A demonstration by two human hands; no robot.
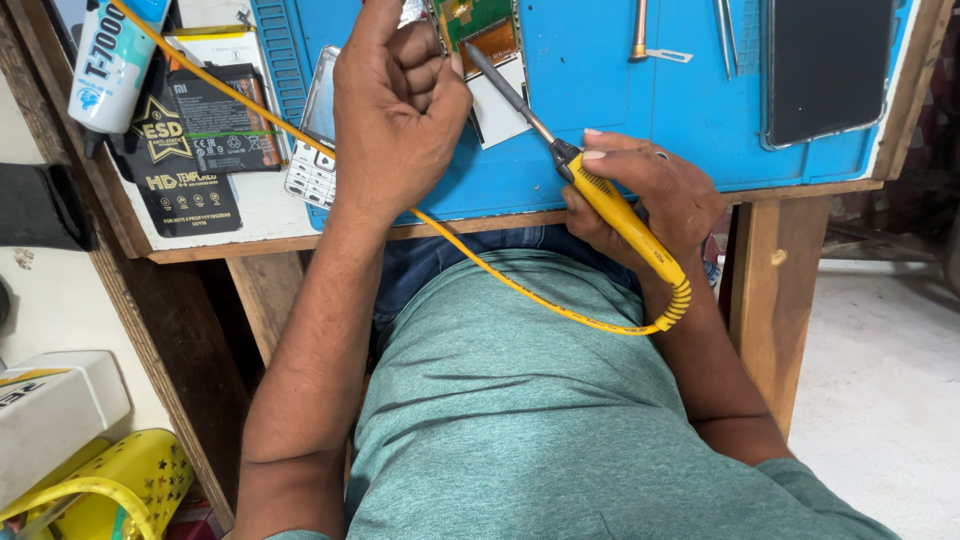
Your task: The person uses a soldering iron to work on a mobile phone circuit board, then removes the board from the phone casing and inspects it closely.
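Observation:
My right hand (650, 195) grips a yellow-handled soldering iron (610, 205) by its handle at the table's front edge. Its metal tip (475, 55) reaches up-left onto an opened phone with a green circuit board (480, 25) lying on a blue work mat (600, 90). My left hand (395, 100) is closed, fingers curled, resting over the phone's left side and pressing on it. The iron's yellow cord (500, 280) loops across my green shirt and runs under my left wrist toward the upper left.
On the mat lie tweezers (727, 30), a copper-handled tool (640, 35) and a dark phone screen (825, 65). To the left are a keypad part (312, 170), black battery and packets (195, 130), and a glue tube (110, 65). A yellow basket (110, 490) sits on the floor.

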